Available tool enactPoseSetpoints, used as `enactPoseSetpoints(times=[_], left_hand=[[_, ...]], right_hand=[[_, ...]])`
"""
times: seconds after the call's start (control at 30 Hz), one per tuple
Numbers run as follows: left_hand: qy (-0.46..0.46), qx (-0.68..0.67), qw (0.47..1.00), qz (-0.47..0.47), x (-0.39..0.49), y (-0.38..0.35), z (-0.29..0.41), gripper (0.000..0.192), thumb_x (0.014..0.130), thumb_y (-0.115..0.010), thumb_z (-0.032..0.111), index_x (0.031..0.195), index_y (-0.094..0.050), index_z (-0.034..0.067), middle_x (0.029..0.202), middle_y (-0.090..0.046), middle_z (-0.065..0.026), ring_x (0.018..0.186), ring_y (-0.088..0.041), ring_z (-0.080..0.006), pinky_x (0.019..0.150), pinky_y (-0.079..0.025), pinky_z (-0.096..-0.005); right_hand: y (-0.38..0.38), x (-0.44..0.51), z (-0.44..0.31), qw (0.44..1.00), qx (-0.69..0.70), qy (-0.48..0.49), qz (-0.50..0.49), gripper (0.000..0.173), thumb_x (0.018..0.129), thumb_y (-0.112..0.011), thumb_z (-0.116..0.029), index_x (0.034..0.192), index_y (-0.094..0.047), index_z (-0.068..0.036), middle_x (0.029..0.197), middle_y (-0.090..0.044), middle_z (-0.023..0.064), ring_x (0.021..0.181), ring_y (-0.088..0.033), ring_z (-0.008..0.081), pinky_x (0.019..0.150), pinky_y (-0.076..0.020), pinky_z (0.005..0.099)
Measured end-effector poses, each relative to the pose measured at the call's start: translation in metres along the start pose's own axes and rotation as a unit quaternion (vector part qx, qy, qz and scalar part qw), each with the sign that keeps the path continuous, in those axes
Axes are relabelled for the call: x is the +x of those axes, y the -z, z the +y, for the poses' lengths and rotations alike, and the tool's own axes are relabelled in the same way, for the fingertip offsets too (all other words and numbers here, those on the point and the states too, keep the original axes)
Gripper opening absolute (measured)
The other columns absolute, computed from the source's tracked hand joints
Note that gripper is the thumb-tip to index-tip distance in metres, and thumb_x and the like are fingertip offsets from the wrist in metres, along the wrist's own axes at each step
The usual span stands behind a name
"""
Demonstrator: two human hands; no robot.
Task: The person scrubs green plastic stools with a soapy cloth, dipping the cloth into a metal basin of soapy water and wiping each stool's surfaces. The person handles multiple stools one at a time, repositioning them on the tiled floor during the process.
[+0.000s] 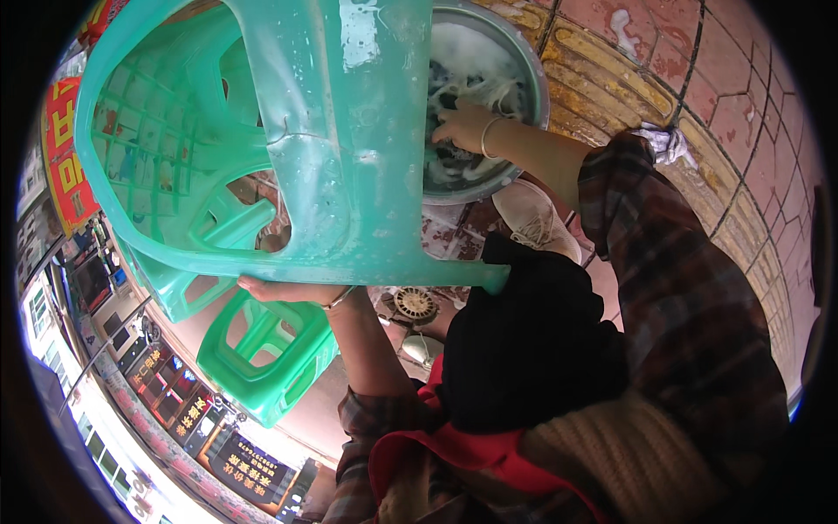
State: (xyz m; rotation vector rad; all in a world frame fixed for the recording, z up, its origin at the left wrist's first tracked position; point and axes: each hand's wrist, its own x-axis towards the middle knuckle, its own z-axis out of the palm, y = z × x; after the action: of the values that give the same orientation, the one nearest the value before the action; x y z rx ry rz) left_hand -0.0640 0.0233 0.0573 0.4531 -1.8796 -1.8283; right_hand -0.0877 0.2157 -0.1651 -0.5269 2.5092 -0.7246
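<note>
A large wet turquoise plastic stool (380,164) is tipped on its side across the view, with a crack and soap bubbles on its surface. My left hand (294,291) grips its lower edge, fingers partly hidden beneath the plastic. One leg of the stool points right, over my dark-clothed knee (537,340). Beyond the stool is a grey basin (538,85), partly covered by it, holding foamy water (468,49) and dark matter I cannot identify. My right hand (465,128) is down in the basin, fingers bent at the suds; whether it grips anything is unclear.
Another green plastic stool (268,360) stands below my left hand. A round floor drain (416,303) lies near my shoes (537,219). Yellow tactile paving (602,78) and reddish tiles (733,124) run along the right, with a crumpled white scrap (668,144) on them. Shopfronts with signs line the left.
</note>
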Motion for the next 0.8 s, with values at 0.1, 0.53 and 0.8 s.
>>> enactPoseSetpoints(times=[0.1,0.53,0.8], left_hand=[[0.029,-0.007,0.999,0.038,-0.002,-0.008,0.009,0.053,0.087,-0.028,0.05,0.1,-0.047,0.003,0.097,-0.051,-0.0152,0.088,-0.056,-0.0288,0.071,-0.05,-0.046],[0.13,-0.062,0.99,0.009,0.027,-0.023,0.053,0.061,0.079,-0.039,0.062,0.102,-0.048,0.007,0.09,-0.052,-0.0088,0.076,-0.054,-0.021,0.058,-0.045,-0.0338],[0.106,-0.037,0.993,-0.045,0.079,-0.052,0.113,0.051,0.084,-0.045,0.057,0.079,-0.05,0.007,0.059,-0.042,-0.0007,0.045,-0.035,-0.0108,0.039,-0.028,-0.0233]], right_hand=[[0.022,0.007,-0.005,0.993,-0.007,-0.093,0.077,0.02,0.08,-0.054,-0.016,0.096,-0.064,-0.022,0.104,-0.055,0.0086,0.094,-0.054,0.0337,0.078,-0.0441,0.0463],[0.034,0.026,-0.026,0.966,0.032,-0.02,0.256,0.027,0.071,-0.06,-0.018,0.094,-0.067,-0.03,0.101,-0.057,-0.0023,0.1,-0.049,0.0263,0.077,-0.0404,0.0466],[0.046,-0.001,0.033,0.921,0.16,-0.143,0.326,0.028,0.064,-0.068,-0.024,0.091,-0.064,-0.019,0.092,-0.06,0.0097,0.088,-0.057,0.0326,0.077,-0.0473,0.0405]])
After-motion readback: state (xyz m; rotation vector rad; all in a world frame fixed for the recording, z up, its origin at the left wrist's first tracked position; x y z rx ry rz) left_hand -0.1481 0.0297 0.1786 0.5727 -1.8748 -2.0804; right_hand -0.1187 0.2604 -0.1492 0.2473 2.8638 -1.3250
